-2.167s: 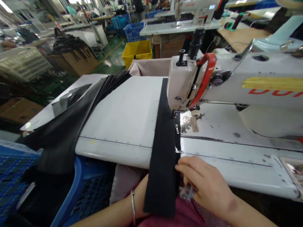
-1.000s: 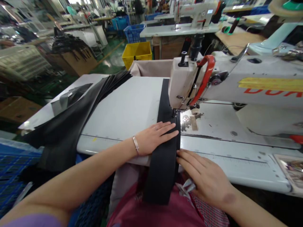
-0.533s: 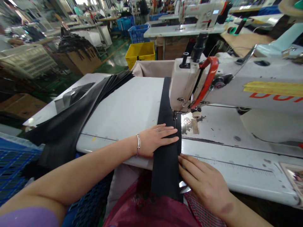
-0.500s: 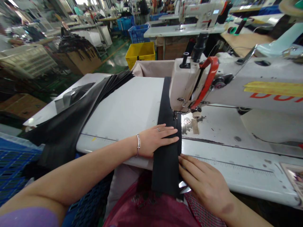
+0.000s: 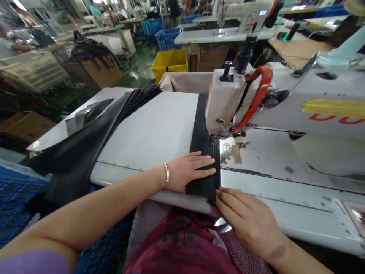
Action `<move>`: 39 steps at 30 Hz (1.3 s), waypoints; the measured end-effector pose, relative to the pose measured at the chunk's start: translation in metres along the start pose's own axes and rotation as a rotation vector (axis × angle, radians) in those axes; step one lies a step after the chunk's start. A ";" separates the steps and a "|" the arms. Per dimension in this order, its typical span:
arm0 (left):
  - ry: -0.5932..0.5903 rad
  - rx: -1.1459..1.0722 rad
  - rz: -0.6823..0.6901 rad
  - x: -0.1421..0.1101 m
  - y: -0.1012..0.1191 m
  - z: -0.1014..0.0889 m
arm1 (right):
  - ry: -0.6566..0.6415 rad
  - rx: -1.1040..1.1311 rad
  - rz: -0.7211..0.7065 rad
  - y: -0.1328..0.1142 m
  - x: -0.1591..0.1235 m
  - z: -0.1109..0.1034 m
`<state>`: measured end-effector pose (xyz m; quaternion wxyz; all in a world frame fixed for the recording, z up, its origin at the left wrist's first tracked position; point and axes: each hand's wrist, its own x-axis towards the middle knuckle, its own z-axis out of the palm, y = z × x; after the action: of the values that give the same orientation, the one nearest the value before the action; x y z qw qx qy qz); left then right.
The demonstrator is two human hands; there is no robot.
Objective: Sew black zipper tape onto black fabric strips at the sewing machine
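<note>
Head view: a black strip (image 5: 200, 133) lies mid-frame under the presser foot (image 5: 212, 140) of a sewing machine (image 5: 285, 118). The left hand (image 5: 189, 171) rests flat on it, fingers slightly spread; the right hand (image 5: 248, 217), fingers together, touches its near corner, any pinch hidden. Uneven pressure between them could skew the strip, and fingers straying toward the foot could get caught. The shiny metal tool (image 5: 222, 225) below the right palm might snag it. At left, draped black pieces (image 5: 95, 140) overhang the surface (image 5: 154, 129), so could slip

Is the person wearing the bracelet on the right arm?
No, the bracelet is worn just behind the left hand, which lies on the black strip.
</note>
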<state>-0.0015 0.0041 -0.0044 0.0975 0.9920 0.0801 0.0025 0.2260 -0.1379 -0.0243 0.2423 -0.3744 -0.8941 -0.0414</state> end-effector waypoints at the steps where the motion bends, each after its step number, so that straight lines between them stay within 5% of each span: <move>1: 0.009 0.000 0.002 0.000 0.000 0.001 | 0.000 0.005 0.003 0.001 0.000 0.001; 8: 0.165 0.015 -0.002 0.001 0.004 0.008 | 0.011 -0.002 0.052 0.009 0.006 0.003; 19: 0.235 0.007 -0.026 0.000 0.007 0.014 | -0.108 -0.046 0.125 0.041 0.024 0.008; 39: 0.229 0.161 -0.138 0.036 -0.027 0.003 | -0.250 -0.149 0.333 0.093 0.070 0.014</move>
<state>0.0301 0.0356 -0.0133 0.0077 0.9820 0.1584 0.1024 0.2427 -0.0219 -0.0138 0.1048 -0.5361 -0.8374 -0.0202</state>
